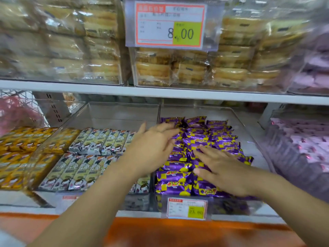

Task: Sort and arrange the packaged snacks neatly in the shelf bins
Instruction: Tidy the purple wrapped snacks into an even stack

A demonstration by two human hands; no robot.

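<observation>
Head view, and both hands are in over the lower shelf. The purple-and-yellow snack packets [201,139] lie heaped in the clear bin [249,147], piled from its front edge back toward the middle, with bare floor showing along its rear and right side. The right hand [224,172] lies palm down on the packets near the bin's front edge, fingers straight and spread wide, gripping nothing. The left hand [151,150] hangs over the divider at the bin's left edge, fingers stretched and fanned, tips at the purple pile; it is blurred, so whether they touch is unclear, but it holds nothing. Left of the divider, cream cartoon-face packets [89,157] stand in two tidy rows in the neighbouring bin. Beyond them, at the shelf's left end, sit golden-orange packets [21,150]; at the right end, pink packets [302,150]. A small price tag [187,207] hangs on the purple bin's front. Above, a shelf board [160,91] carries wrapped pastries [195,68] behind a large price tag [170,25].
</observation>
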